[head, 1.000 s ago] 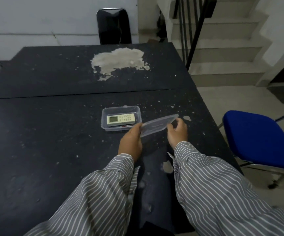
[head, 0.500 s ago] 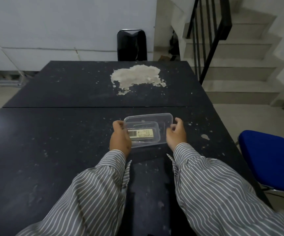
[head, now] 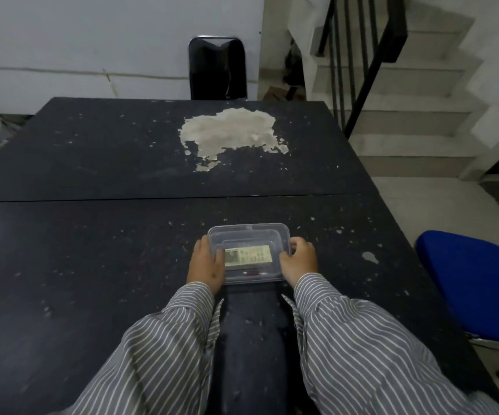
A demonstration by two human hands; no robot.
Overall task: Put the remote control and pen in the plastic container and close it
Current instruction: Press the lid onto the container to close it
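Observation:
A clear plastic container [head: 249, 233] rests on the black table [head: 92, 250] with its clear lid lying on top. Through the lid I see the pale remote control [head: 248, 255] lying flat, screen to the left. Along its near side lies a thin dark pen [head: 252, 273], only faintly visible. My left hand [head: 204, 266] presses on the lid's left end, fingers flat over the edge. On the right end sits my right hand [head: 299, 260], fingers curled over the rim.
A large pale patch of worn paint [head: 230, 134] marks the far table half. A black chair [head: 217, 72] stands behind the table. A blue chair [head: 476, 283] sits at the right, close to the table edge. Stairs with a black railing [head: 365, 64] rise at the far right.
The lid, held tilted in both hands beside the container a second ago, now lies over the container. Both hands have come down onto its ends.

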